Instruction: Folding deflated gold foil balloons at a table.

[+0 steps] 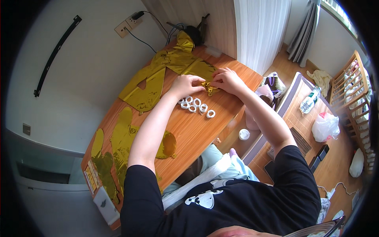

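Both of my hands are over the wooden table [193,134], pinching at the near edge of a flat gold foil balloon [201,68]. My left hand [184,86] has thumb and fingers closed on the crinkled foil. Close beside it, my right hand [229,82] pinches the same crumpled part, with a small gold tab hanging between the hands. The fingertips partly hide that foil. Several small white rings [192,108] lie just nearer to me than my hands. More flat gold foil pieces [144,93] spread over the left and far side of the table.
A wall socket [128,25] with cables is beyond the table's far end. A white box [106,205] sits at the left corner. On my right are a low table with a plastic bottle [310,99] and a white bag [325,127], and a wooden crib [351,85].
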A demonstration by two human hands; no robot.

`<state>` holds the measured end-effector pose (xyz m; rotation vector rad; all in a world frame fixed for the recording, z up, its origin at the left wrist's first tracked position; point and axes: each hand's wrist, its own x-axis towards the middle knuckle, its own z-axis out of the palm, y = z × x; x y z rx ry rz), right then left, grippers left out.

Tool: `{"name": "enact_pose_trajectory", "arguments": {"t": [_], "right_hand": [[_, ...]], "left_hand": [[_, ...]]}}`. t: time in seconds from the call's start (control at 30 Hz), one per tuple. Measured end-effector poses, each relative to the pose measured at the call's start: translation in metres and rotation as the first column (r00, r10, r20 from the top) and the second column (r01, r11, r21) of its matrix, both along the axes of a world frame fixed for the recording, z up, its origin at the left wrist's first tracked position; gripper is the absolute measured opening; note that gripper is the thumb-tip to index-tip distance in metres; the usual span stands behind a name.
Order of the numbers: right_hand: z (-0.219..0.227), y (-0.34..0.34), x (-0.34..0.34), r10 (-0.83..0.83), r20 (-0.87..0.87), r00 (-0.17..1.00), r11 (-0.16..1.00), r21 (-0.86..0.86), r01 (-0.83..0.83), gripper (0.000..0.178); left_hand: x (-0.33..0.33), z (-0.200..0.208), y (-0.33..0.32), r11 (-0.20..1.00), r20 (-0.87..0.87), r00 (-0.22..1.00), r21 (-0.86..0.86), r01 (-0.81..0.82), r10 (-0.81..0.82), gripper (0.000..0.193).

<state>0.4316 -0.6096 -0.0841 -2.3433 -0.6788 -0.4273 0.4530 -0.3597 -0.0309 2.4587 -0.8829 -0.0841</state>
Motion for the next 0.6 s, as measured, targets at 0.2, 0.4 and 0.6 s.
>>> {"name": "enact_pose_trajectory", "arguments": {"t": [0.2,0.4,0.6], "right_hand": [[-0.001,0.004,-0.001,-0.017,-0.006,1.000,0.999,0.044,0.018,0.029],[0.014,0.002,-0.011,-0.015,-0.019,1.000,0.998,0.059,0.016,0.031],[0.017,0.004,-0.008,-0.032,-0.095,0.995,0.995,0.087,0.040,0.026]], "left_hand": [[0.002,-0.007,-0.003,0.997,0.007,0.997,0.001,-0.077,0.077,0.024],[0.006,-0.009,-0.008,0.988,-0.001,0.988,-0.036,-0.152,0.152,0.019],[0.016,-0.019,-0.004,0.983,-0.002,0.990,-0.123,-0.139,0.140,0.017]]}}
